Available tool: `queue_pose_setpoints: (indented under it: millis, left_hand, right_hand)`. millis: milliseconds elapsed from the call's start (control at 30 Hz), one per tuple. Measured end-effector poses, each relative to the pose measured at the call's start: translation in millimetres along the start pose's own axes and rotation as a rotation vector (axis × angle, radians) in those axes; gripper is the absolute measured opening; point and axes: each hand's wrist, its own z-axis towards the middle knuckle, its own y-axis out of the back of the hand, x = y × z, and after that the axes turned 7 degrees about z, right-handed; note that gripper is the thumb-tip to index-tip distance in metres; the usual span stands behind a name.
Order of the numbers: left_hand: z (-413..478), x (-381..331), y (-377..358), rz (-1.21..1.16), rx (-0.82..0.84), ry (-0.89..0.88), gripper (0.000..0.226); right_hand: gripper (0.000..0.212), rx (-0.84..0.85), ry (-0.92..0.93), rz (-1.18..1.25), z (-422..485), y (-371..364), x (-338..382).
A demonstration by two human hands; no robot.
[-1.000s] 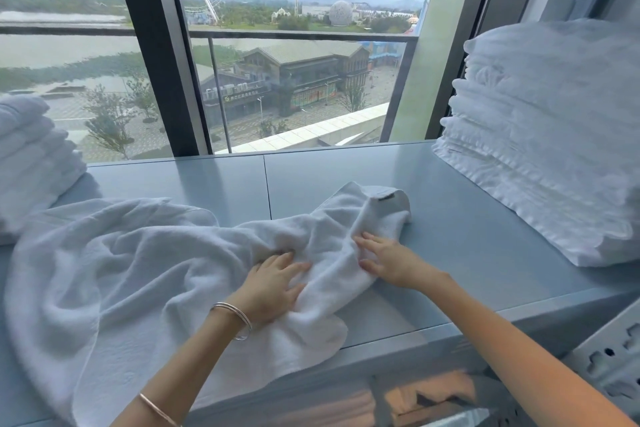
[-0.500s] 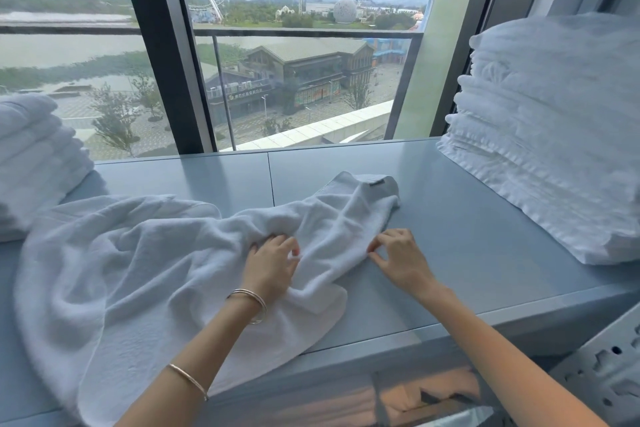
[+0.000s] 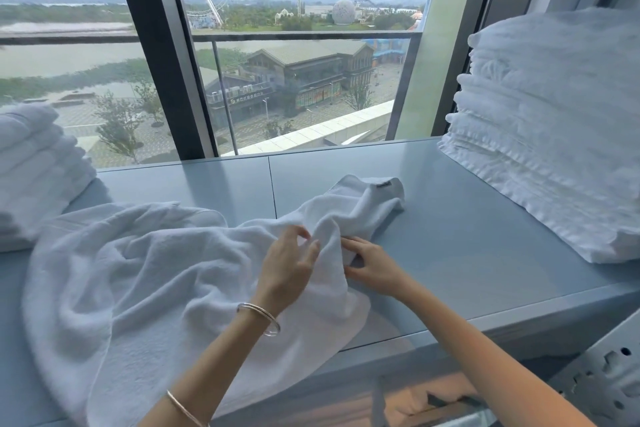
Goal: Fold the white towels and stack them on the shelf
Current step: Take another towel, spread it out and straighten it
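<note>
White terry everywhere: the towel (image 3: 138, 288) lies loose and rumpled across the grey shelf (image 3: 467, 253) in front of me, near edge spilling over the front lip, far corner with its little label (image 3: 382, 184) pointing right. Both hands are in at one spot, a raised ridge of cloth near that right end. My left hand (image 3: 287, 267), bangle (image 3: 259, 317) on the wrist, curls over the ridge, thumb and fingertips nipping it from the left. My right hand (image 3: 372, 267) comes in from the other side, fingers over and thumb under a fold, pinching it; the tips are sunk in the pile, so how deep they go I can't tell. Nothing is folded on this one yet. I'd call this the opening step, hunting for an edge so the cloth can be spread square. White linen is stacked either side, a folded stack (image 3: 34, 166) at the left end, a tall pile (image 3: 554, 132) on the right, both well apart from my hands. Next, as I read it, I need to work along to two corners, lift, and lay the thing flat on the bare stretch of shelf before bringing edge to edge. The bulk lies to my left, so that side wants the bigger pull, and the overhang could drag it off the front
</note>
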Motion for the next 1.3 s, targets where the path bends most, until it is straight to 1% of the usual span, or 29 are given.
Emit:
queue_pose_setpoints:
  millis: [67, 100, 133, 167, 200, 267, 300, 367, 400, 433, 467, 500, 567, 600, 667, 733, 800, 833, 900, 967, 1033, 1067, 1100, 1167, 1200, 1300]
  left_hand:
    - [-8.2, -18.6, -0.8, 0.198, -0.129, -0.187, 0.053]
    - [-8.4, -24.9, -3.1, 0.308, -0.153, -0.243, 0.060]
    - [-5.6, -28.0, -4.8, 0.413, -0.137, -0.266, 0.060]
    - [-1.2, -29.1, -5.9, 0.496, -0.100, -0.261, 0.054]
    - [4.4, -26.3, -7.8, 0.527, -0.056, -0.235, 0.047]
    - [15.2, -13.8, -10.1, 0.467, -0.016, -0.141, 0.034]
    - [19.9, -5.2, -9.9, 0.368, -0.018, -0.077, 0.027]
    - [28.5, 12.6, -5.3, 0.054, -0.024, 0.092, 0.019]
    - [33.4, 20.5, -1.7, -0.094, -0.043, 0.176, 0.020]
    - [37.7, 28.4, 2.5, -0.173, -0.081, 0.222, 0.023]
    - [40.6, 35.3, 7.5, -0.163, -0.134, 0.219, 0.025]
    - [42.8, 42.2, 12.7, -0.092, -0.192, 0.177, 0.028]
    - [45.9, 55.0, 21.2, 0.114, -0.269, 0.067, 0.038]
    - [47.7, 62.3, 22.9, 0.226, -0.256, 0.022, 0.044]
    - [51.6, 76.6, 25.3, 0.400, -0.164, -0.047, 0.049]
    - [55.3, 83.5, 30.1, 0.429, -0.040, -0.052, 0.054]
    - [57.3, 84.1, 35.2, 0.438, 0.094, -0.063, 0.062]
    - [58.1, 85.8, 36.5, 0.466, 0.154, -0.088, 0.069]
    - [57.8, 90.8, 39.5, 0.539, 0.269, -0.140, 0.090]
    - [55.8, 98.1, 43.1, 0.547, 0.336, -0.175, 0.101]
    - [53.8, 102.1, 47.1, 0.476, 0.344, -0.192, 0.102]
    - [52.1, 101.9, 48.9, 0.437, 0.345, -0.189, 0.102]
    - [50.1, 101.8, 49.5, 0.412, 0.346, -0.185, 0.102]
    - [47.4, 102.5, 50.0, 0.382, 0.339, -0.178, 0.102]
    - [46.6, 102.1, 51.0, 0.362, 0.330, -0.173, 0.101]
    - [46.5, 99.6, 53.2, 0.327, 0.300, -0.167, 0.096]
  right_hand:
    - [0.054, 0.009, 0.013, 0.053, -1.0, -0.5, -0.1]
    - [0.053, 0.010, 0.018, 0.073, -2.5, -0.3, -0.5]
    - [0.051, 0.006, 0.016, 0.081, -4.0, 0.5, -2.5]
    - [0.048, -0.003, 0.011, 0.076, -5.5, 2.1, -4.3]
    - [0.044, -0.029, 0.001, 0.066, -6.8, 4.5, -7.1]
    - [0.035, -0.118, -0.024, 0.060, -9.9, 10.5, -13.2]
    - [0.031, -0.164, -0.035, 0.064, -11.5, 13.7, -16.1]
    - [0.024, -0.234, -0.047, 0.046, -13.7, 19.7, -18.7]
    - [0.022, -0.255, -0.052, 0.016, -14.1, 21.8, -19.5]
    - [0.020, -0.267, -0.050, -0.021, -13.8, 23.2, -19.1]
    - [0.017, -0.268, -0.041, -0.062, -13.3, 23.8, -17.5]
    - [0.014, -0.259, -0.027, -0.098, -11.9, 23.4, -15.5]
    - [0.011, -0.224, -0.002, -0.149, -6.7, 20.0, -11.3]
    - [0.011, -0.200, 0.009, -0.170, -3.4, 16.8, -8.4]
    - [0.016, -0.124, 0.014, -0.229, 5.5, 8.4, -3.6]
    - [0.026, -0.036, 0.007, -0.287, 15.3, -3.6, 2.2]
    - [0.034, 0.021, 0.027, -0.274, 25.4, -18.8, 9.4]
    - [0.038, 0.054, 0.043, -0.242, 30.5, -26.8, 12.5]
    - [0.045, 0.118, 0.045, -0.181, 39.2, -40.5, 18.4]
    - [0.047, 0.151, -0.041, -0.133, 44.5, -49.8, 24.9]
    - [0.051, 0.115, -0.086, -0.107, 50.0, -58.6, 28.0]
    - [0.051, 0.060, -0.067, -0.094, 52.4, -63.2, 29.4]
    - [0.048, -0.009, -0.023, -0.072, 54.5, -68.0, 30.7]
    - [0.034, -0.109, 0.018, -0.010, 57.7, -74.4, 34.9]
    - [0.029, -0.130, 0.003, 0.015, 58.0, -73.8, 38.5]
    - [0.026, -0.188, -0.023, 0.005, 56.2, -54.2, 46.4]
